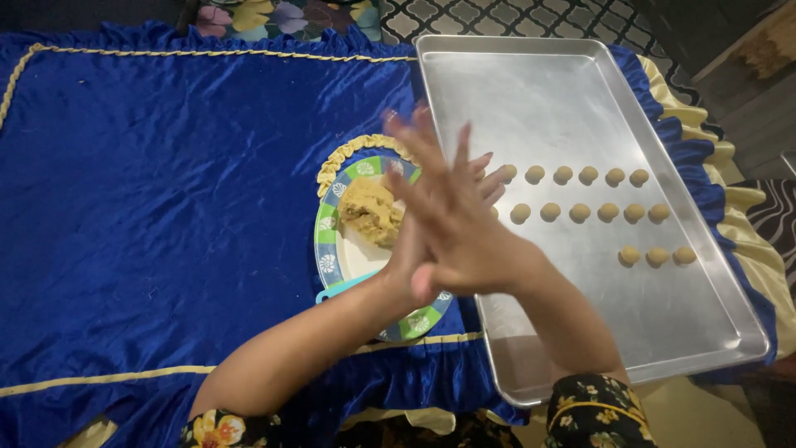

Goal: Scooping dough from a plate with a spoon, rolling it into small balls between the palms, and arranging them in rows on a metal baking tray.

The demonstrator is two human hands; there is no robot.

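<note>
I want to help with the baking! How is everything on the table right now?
Hands: palms pressed flat together.
Dough lump: piled on plate, unshaped.
Plate: on blue cloth.
Dough balls: rolled, in rows.
Metal tray: mostly bare.

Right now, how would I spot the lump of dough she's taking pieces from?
Start at the big metal tray on the blue cloth. Just left of it sits a round plate with a green and blue rim, partly behind the pressed-together hands. The dough lump lies on it: one large rough tan heap, unlike the small smooth dough balls in rows on the tray.
</note>
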